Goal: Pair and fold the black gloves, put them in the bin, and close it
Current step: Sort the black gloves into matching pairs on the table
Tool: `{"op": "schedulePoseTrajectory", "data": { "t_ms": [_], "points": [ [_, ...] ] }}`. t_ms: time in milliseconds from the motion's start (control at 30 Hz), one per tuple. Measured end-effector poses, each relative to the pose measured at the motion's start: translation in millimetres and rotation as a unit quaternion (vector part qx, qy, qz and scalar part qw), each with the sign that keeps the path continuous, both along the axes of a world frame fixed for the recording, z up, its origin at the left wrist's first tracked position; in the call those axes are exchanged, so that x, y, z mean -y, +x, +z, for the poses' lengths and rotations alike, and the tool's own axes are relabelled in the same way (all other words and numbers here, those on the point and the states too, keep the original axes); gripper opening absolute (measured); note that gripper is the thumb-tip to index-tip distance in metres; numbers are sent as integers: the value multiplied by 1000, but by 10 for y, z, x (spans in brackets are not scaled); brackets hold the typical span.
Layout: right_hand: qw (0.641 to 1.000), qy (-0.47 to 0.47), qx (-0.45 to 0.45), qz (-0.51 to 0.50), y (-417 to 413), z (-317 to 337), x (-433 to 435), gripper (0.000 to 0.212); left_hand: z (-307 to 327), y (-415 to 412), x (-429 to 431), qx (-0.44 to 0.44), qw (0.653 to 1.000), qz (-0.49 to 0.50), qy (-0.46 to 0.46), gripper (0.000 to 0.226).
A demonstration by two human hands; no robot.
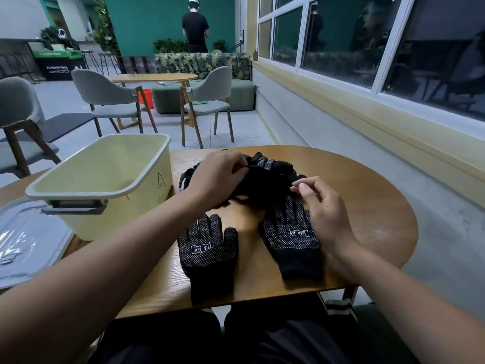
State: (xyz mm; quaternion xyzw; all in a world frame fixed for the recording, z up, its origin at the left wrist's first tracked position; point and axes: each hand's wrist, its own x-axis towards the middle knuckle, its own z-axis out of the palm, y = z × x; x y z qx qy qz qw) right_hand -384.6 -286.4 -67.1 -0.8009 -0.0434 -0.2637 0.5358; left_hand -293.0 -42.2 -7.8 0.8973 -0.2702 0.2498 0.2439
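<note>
Two black dotted gloves lie flat, palm up, near the table's front edge: one on the left [207, 256] and one on the right [291, 240]. Behind them sits a heap of more black gloves [267, 174]. My left hand [217, 174] reaches over the heap and grips a glove from it with curled fingers. My right hand [322, 206] hovers at the heap's right side, fingers loosely curled, thumb and forefinger near the fabric; whether they pinch it I cannot tell. The pale yellow bin [110, 185] stands open on the left.
The bin's translucent lid [26, 240] lies flat at the far left of the round wooden table [367, 206]. Chairs [110, 98], another table and a standing person [195, 24] are farther back. A window wall runs along the right.
</note>
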Motion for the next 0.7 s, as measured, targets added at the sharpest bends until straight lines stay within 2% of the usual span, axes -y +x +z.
{"op": "schedulePoseTrajectory", "data": {
  "t_ms": [67,133,200,300,367,500,600,700],
  "points": [
    [997,43,-28,64,-75,132,-186,26,112,-17,-38,13,1000,6,-8,10],
    [975,126,-107,147,-122,268,-389,40,198,-47,-81,23,1000,9,-9,10],
    [924,211,-207,241,-138,372,-548,57,274,-99,-132,32,999,6,-12,9],
    [852,253,-308,340,-95,447,-709,79,373,-244,-208,45,999,-13,-11,8],
    [819,281,-330,376,-28,462,-798,89,410,-363,-266,51,998,-25,-10,8],
    [778,342,-346,398,121,460,-928,98,403,-593,-425,56,997,-47,-5,11],
    [744,373,-357,424,209,455,-984,98,361,-775,-522,62,996,-61,8,11],
    [726,391,-373,425,311,437,-1039,96,263,-958,-597,84,994,-57,27,11]
  ]
}}
